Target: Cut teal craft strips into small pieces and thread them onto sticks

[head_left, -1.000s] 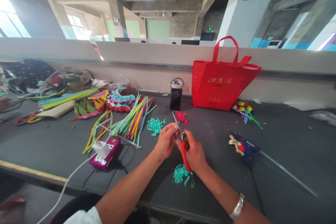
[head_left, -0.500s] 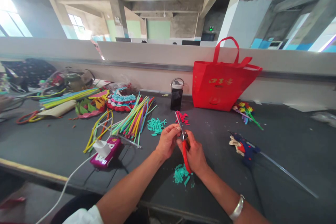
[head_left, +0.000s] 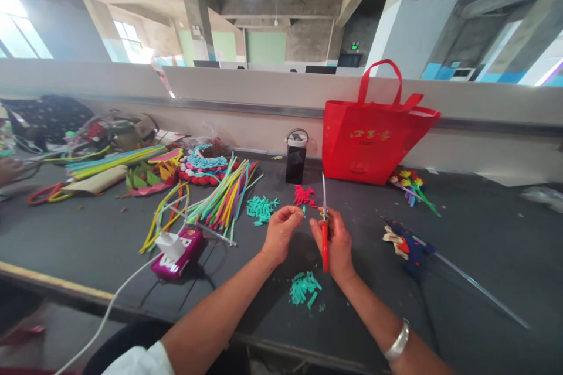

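Note:
Between the thumb and fingertips of my left hand [head_left: 282, 233] is a small teal piece [head_left: 303, 210], its tip pointing up. My right hand [head_left: 336, 241] is closed around the red handles of a pair of scissors [head_left: 325, 234], whose blades point away from me and look closed. The scissors are apart from the teal piece. Beyond my hands lie a pile of small red pieces [head_left: 303, 195] and a pile of teal pieces [head_left: 263, 210]. Nearer to me, below my hands, is another pile of teal cut bits [head_left: 304, 289].
A purple power block [head_left: 178, 255] with a white plug and cable sits left, beside a bundle of colourful fuzzy stems [head_left: 229, 199]. A dark bottle [head_left: 296, 161] and a red bag [head_left: 373, 140] stand behind. At right lies a blue glue gun [head_left: 411, 249]. Another person's hand [head_left: 11, 170] shows far left.
My right hand has moved the scissors to the right, away from my left hand, and their blades have swung more upright. My left hand stays nearly in place, the teal piece now showing.

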### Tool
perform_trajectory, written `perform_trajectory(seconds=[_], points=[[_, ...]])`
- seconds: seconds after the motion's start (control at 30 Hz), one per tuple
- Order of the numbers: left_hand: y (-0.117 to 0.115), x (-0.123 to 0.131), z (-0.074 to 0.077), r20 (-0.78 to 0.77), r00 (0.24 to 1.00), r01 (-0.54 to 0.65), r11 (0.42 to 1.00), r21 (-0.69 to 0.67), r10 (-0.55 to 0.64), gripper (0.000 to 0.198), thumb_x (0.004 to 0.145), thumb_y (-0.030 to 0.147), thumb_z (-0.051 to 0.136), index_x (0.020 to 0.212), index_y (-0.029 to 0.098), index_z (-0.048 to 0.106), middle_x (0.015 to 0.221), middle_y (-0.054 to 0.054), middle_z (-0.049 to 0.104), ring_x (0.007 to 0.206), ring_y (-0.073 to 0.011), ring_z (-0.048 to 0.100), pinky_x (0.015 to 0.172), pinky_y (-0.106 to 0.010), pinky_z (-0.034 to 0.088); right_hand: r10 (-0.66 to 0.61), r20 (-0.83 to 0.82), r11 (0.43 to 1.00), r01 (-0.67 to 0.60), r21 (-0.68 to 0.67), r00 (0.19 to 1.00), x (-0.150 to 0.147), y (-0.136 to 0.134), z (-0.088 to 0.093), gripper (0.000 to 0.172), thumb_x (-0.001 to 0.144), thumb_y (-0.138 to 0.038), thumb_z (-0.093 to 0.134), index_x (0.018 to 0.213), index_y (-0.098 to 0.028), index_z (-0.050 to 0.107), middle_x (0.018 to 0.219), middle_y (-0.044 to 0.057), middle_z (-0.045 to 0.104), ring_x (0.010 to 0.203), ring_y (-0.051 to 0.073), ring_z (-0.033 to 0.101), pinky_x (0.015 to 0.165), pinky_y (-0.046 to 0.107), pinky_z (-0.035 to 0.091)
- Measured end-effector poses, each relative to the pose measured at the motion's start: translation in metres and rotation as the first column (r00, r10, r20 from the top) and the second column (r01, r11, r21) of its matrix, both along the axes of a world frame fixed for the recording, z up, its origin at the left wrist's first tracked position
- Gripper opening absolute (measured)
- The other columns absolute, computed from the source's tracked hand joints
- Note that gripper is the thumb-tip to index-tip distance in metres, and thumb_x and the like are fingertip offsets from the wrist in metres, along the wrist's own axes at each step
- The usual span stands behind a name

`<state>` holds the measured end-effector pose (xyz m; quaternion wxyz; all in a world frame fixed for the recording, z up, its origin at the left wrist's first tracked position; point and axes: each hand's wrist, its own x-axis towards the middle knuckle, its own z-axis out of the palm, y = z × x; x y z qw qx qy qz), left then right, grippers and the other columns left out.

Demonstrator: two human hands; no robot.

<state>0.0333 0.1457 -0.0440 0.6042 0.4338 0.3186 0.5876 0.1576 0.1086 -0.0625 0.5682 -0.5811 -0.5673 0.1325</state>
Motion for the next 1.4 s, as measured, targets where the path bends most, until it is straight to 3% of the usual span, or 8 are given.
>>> perform_trajectory(seconds=[0.23,0.43,0.57,0.67,0.97,1.13,1.27,1.4], points=[[-0.004,0.004,-0.004,-0.401,0.903,-0.075,0.976,0.203,0.153,0.006,0.068,0.021,0.067,0.064,0.017,0.065,0.06,0.001,0.058,0.059,-0.0118,0.047,0.06,-0.023,0.036,0.103,-0.188,0.993,-0.091,0.07,0.977,0.003,0.005,-0.004,0.045,0.08,-0.039,0.063,0.118,-0.019,0.049,0.082,0.002,0.067,0.072,0.016,0.066,0.069,0.029,0.054],[-0.008,0.006,-0.006,-0.526,0.828,-0.011,0.943,0.331,0.194,0.009,0.069,0.02,0.065,0.06,0.018,0.065,0.057,0.0,0.059,0.058,-0.013,0.047,0.061,-0.025,0.035,0.091,-0.204,0.994,-0.077,0.073,0.975,0.003,0.006,-0.002,0.04,0.081,-0.033,0.06,0.117,-0.019,0.05,0.083,0.002,0.067,0.071,0.015,0.066,0.069,0.029,0.055],[-0.006,0.005,-0.004,-0.418,0.908,0.076,0.992,0.101,-0.026,0.013,0.071,0.028,0.064,0.065,0.016,0.067,0.059,-0.001,0.06,0.057,-0.0128,0.048,0.06,-0.024,0.036,0.084,-0.252,0.996,-0.071,0.062,0.964,0.004,0.007,-0.001,0.039,0.081,-0.033,0.059,0.116,-0.02,0.05,0.081,0.001,0.065,0.065,0.014,0.064,0.062,0.026,0.054],[-0.003,0.003,-0.003,-0.29,0.941,0.174,0.984,-0.026,-0.174,0.017,0.071,0.031,0.066,0.068,0.015,0.069,0.059,-0.002,0.061,0.057,-0.0125,0.049,0.06,-0.024,0.036,0.089,-0.289,0.996,-0.077,0.052,0.953,0.004,0.007,0.001,0.039,0.08,-0.034,0.06,0.116,-0.021,0.05,0.08,0.0,0.065,0.06,0.012,0.061,0.056,0.024,0.053],[-0.002,0.001,-0.007,-0.16,0.937,0.302,0.95,-0.078,-0.31,0.016,0.067,0.029,0.071,0.064,0.014,0.068,0.059,-0.001,0.057,0.055,-0.0105,0.046,0.059,-0.024,0.034,0.116,-0.279,0.993,-0.106,0.048,0.953,0.002,0.005,0.002,0.04,0.08,-0.035,0.061,0.116,-0.021,0.049,0.078,-0.001,0.065,0.057,0.011,0.06,0.052,0.023,0.052],[0.002,0.0,-0.005,-0.044,0.966,0.251,0.963,-0.097,-0.256,0.012,0.063,0.023,0.072,0.061,0.014,0.065,0.058,0.001,0.054,0.056,-0.009,0.044,0.06,-0.023,0.033,0.089,-0.191,0.996,-0.084,0.034,0.977,0.003,0.004,0.001,0.044,0.082,-0.04,0.059,0.12,-0.019,0.048,0.082,0.002,0.067,0.062,0.014,0.063,0.057,0.026,0.053],[0.006,-0.005,-0.002,0.116,0.987,0.123,0.988,-0.093,-0.112,0.011,0.065,0.023,0.071,0.066,0.015,0.065,0.058,0.002,0.052,0.058,-0.0087,0.044,0.061,-0.021,0.035,0.017,0.061,0.999,-0.015,-0.029,0.998,0.001,0.001,0.003,0.042,0.086,-0.043,0.053,0.12,-0.018,0.05,0.084,0.004,0.068,0.07,0.018,0.066,0.064,0.029,0.052],[0.007,-0.008,0.002,0.21,0.972,0.119,0.99,-0.073,-0.102,0.017,0.07,0.028,0.07,0.064,0.016,0.061,0.059,0.003,0.051,0.059,-0.0087,0.045,0.062,-0.022,0.036,0.062,0.261,0.996,-0.044,-0.077,0.963,-0.006,-0.003,-0.003,0.039,0.088,-0.04,0.051,0.122,-0.02,0.048,0.09,0.005,0.068,0.076,0.02,0.067,0.067,0.03,0.051]])
